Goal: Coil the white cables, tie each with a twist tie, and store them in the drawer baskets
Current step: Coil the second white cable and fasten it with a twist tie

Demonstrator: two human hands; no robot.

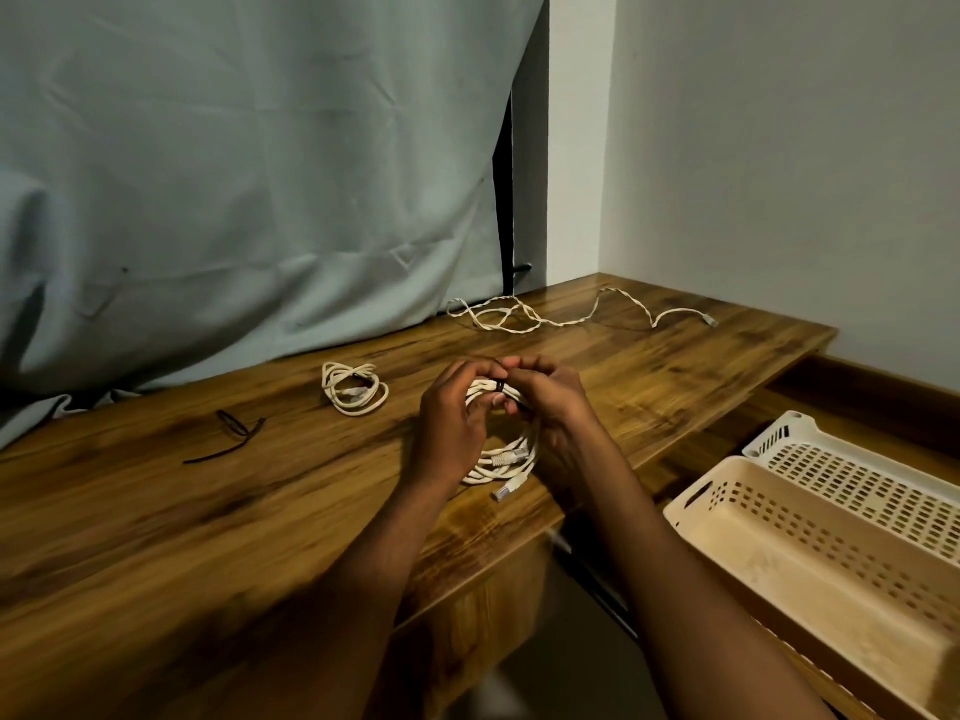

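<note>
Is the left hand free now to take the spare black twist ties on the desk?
Probably not yet: the left hand grips the coiled cable being tied. The spare twist ties lie uncovered to its left.

Dim warm light, soft blur, wide-angle bend at edges

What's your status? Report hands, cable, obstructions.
Left hand and right hand both gripping coiled cable, twisting black tie round it. One cable uncoiled at back. Beige basket open, nothing blocking.
</note>
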